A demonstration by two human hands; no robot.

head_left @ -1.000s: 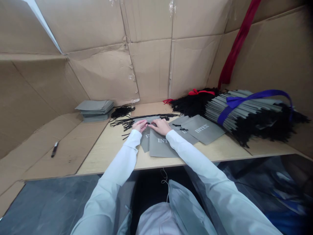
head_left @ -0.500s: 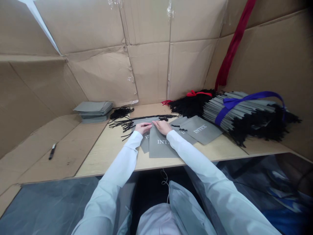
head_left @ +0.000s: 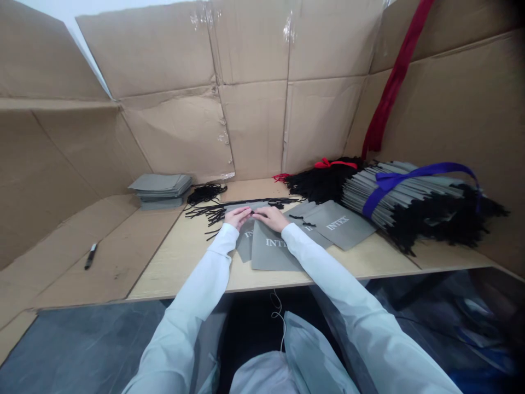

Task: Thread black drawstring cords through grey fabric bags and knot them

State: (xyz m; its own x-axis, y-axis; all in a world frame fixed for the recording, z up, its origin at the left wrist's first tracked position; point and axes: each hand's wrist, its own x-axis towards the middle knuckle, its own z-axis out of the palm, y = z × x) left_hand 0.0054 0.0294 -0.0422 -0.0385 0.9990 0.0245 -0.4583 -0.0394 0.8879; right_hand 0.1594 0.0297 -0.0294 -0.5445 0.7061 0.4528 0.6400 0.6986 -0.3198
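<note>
A grey flat pouch printed "INTEX" (head_left: 270, 258) lies on the table in front of me, partly over another grey pouch (head_left: 244, 253). My left hand (head_left: 238, 218) and my right hand (head_left: 271, 218) meet at its top edge with bent fingers. A short dark piece of black cord (head_left: 252, 212) shows pinched between the fingertips; its ends are hidden by the hands. Just beyond them, loose black cords (head_left: 209, 210) stretch across the table. More printed pouches (head_left: 346, 225) fan out to the right, one with black cord ends on it.
A stack of grey pouches (head_left: 162, 189) and a black cord bundle (head_left: 207, 192) sit at the back left. On the right lie pouches tied with purple ribbon (head_left: 385, 186) and black cords tied with red ribbon (head_left: 324, 178). A marker (head_left: 91, 256) lies left. Cardboard walls (head_left: 254, 126) surround the table.
My fingertips have drawn closer together at the pouch's top edge, and a dark bit of cord now shows between them. The view has tilted up slightly.
</note>
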